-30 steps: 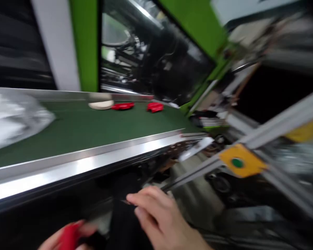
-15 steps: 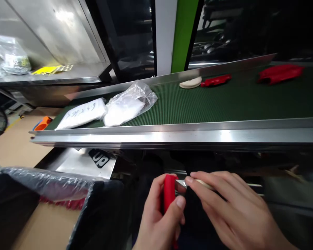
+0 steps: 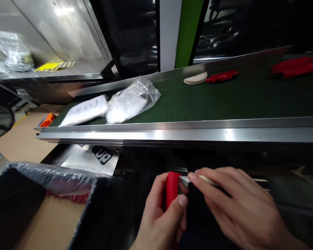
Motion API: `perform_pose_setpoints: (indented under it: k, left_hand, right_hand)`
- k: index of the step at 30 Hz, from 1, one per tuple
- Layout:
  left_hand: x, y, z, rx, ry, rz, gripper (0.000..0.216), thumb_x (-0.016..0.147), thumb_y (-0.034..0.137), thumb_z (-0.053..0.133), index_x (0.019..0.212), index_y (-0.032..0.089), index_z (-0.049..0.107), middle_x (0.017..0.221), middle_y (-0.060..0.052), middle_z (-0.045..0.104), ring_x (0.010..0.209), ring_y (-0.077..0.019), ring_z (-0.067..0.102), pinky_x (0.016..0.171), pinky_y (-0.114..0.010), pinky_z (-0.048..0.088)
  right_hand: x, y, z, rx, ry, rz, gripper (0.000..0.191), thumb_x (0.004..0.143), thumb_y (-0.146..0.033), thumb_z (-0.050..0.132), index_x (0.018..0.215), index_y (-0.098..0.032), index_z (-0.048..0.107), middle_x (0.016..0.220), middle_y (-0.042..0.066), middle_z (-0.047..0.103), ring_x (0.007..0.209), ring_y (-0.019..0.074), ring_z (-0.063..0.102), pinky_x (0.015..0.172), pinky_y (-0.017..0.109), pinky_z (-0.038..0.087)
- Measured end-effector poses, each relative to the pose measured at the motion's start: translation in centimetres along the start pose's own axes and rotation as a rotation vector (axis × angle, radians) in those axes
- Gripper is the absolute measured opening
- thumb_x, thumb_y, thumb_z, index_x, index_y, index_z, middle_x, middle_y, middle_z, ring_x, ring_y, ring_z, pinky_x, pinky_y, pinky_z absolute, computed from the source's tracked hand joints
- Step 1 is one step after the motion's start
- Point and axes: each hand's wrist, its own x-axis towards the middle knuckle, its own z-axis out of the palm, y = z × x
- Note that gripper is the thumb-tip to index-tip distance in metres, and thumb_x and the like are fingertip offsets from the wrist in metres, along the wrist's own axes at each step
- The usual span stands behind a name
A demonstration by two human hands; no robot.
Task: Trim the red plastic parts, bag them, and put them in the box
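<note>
My left hand (image 3: 161,215) is closed around a red plastic part (image 3: 171,189), held upright below the conveyor's front rail. My right hand (image 3: 237,208) pinches a small knife (image 3: 195,179) with a pale handle, and its metal blade touches the top edge of the red part. On the green conveyor belt (image 3: 224,100) lie a second red part (image 3: 222,75), another red part (image 3: 294,66) at the far right, and a cream curved piece (image 3: 195,78).
Two clear plastic bags with white contents (image 3: 131,100) (image 3: 85,110) lie at the belt's left end. A black box lined with plastic film (image 3: 41,198) stands at lower left. A steel cabinet (image 3: 54,41) and a green machine column (image 3: 187,31) rise behind.
The view swung from the machine on the right to the belt's left end. My left hand rose with the red part, and my right hand brought the blade against it.
</note>
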Motion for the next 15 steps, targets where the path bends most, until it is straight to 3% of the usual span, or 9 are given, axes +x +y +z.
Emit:
perform_pose_setpoints:
  k: [3,7,9,12,15]
  left_hand:
    - [-0.2,0.1,0.0,-0.084,-0.062,0.015,0.031,0.090,0.042,0.060,0.109,0.021,0.049,0.060,0.004,0.051,0.040,-0.0028,0.035,0.036,-0.011,0.027]
    - [-0.2,-0.1,-0.1,-0.272,-0.116,0.054,0.034,0.084,0.043,0.069,0.106,0.024,0.052,0.098,-0.003,0.063,0.044,-0.0013,0.048,0.037,-0.009,0.033]
    - [0.1,-0.2,-0.4,-0.293,-0.158,0.022,0.032,0.086,0.043,0.065,0.106,0.023,0.051,0.083,-0.002,0.065,0.039,-0.0024,0.046,0.034,-0.010,0.034]
    - [0.6,-0.5,-0.9,-0.305,-0.250,0.005,0.026,0.091,0.044,0.054,0.103,0.021,0.050,0.051,0.004,0.053,0.028,-0.0033,0.033,0.028,-0.011,0.030]
    - [0.8,-0.5,-1.1,-0.369,-0.234,0.070,0.022,0.091,0.039,0.055,0.102,0.021,0.051,0.069,-0.001,0.062,0.032,-0.0032,0.041,0.030,-0.011,0.032]
  right_hand:
    - [0.2,0.5,-0.2,-0.050,0.033,0.039,0.044,0.083,-0.002,0.061,0.125,-0.015,0.061,0.110,0.010,0.065,0.095,0.0219,0.059,0.080,0.039,0.046]
    - [0.7,0.6,-0.9,0.044,0.112,0.159,0.043,0.083,0.003,0.058,0.122,-0.014,0.062,0.111,0.009,0.064,0.099,0.0189,0.060,0.084,0.035,0.049]
    - [0.8,0.2,-1.2,0.144,0.098,0.152,0.040,0.084,0.002,0.055,0.120,-0.014,0.062,0.112,0.008,0.063,0.103,0.0175,0.059,0.086,0.033,0.049]
    - [0.8,-0.4,-0.9,0.166,0.033,0.109,0.040,0.087,0.000,0.053,0.123,-0.016,0.060,0.113,0.007,0.062,0.106,0.0163,0.057,0.089,0.032,0.048]
    - [0.9,-0.7,-0.3,0.166,0.013,0.105,0.040,0.088,-0.002,0.052,0.125,-0.017,0.059,0.115,0.007,0.061,0.107,0.0165,0.056,0.088,0.032,0.046]
